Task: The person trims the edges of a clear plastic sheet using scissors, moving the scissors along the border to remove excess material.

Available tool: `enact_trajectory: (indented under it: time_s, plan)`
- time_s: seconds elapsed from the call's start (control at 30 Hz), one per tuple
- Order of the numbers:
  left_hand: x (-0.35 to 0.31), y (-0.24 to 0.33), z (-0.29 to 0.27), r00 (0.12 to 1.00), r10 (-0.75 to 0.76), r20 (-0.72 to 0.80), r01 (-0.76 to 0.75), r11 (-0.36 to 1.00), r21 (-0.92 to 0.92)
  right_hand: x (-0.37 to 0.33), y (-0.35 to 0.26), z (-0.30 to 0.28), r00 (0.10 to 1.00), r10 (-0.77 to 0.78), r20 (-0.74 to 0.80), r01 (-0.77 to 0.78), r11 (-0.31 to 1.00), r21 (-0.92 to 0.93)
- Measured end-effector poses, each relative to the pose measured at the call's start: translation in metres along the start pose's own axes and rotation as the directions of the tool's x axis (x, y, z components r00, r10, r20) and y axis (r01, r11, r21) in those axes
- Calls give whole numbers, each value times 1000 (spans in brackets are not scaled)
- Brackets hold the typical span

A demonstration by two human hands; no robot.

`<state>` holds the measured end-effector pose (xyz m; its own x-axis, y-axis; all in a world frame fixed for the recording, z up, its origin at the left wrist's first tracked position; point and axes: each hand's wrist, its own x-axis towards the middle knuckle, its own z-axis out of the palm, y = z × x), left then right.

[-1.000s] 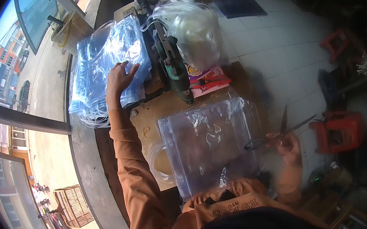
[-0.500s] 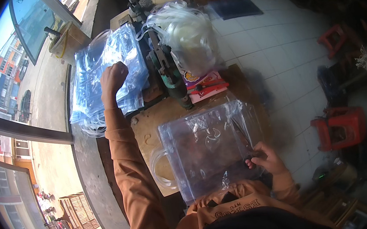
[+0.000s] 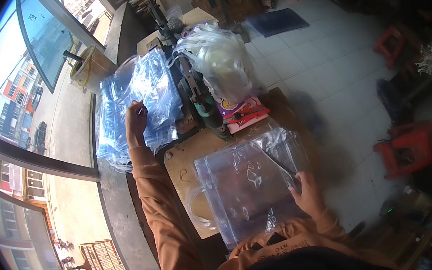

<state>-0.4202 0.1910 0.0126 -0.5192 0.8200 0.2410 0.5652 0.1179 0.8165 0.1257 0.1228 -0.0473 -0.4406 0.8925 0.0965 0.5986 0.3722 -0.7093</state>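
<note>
While the left hand (image 3: 136,124) pinches the top sheet of the plastic bag stack (image 3: 135,104), the right hand (image 3: 307,195) grips scissors (image 3: 282,166) over the clear bag (image 3: 251,184) on the board (image 3: 186,157). Judged light, limp, slippery; grip edges.

Left hand (image 3: 136,121) on stacked clear bags (image 3: 137,101); right hand (image 3: 306,195), with scissors (image 3: 281,166), on clear bag (image 3: 251,184)

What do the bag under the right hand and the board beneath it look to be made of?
The bag looks like clear, glossy soft plastic film: the surface below shows through, with wrinkles and bright glints. The board looks like bare, matte tan wood or fibreboard; which one cannot be told. The right hand rests on the bag's edge.
</note>
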Motion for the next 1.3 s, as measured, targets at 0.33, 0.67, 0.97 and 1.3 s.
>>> enact_trajectory:
  time_s: [0.33,0.67,0.97,1.3]
  plan:
    - [13,51,40,971,-235,37,202,898,390,-4,4,14,994,-12,106,29,987,-157]
    - [-7,4,19,848,-301,-437,-71,751,-656,-2,4,15,996,-56,74,71,972,-223]
    - [-187,208,12,839,135,-527,-332,894,-300,6,-44,-16,973,-6,230,135,823,-551]
    - [-307,218,157,963,267,27,-252,934,-253,33,-97,-48,979,-73,192,-85,710,699]
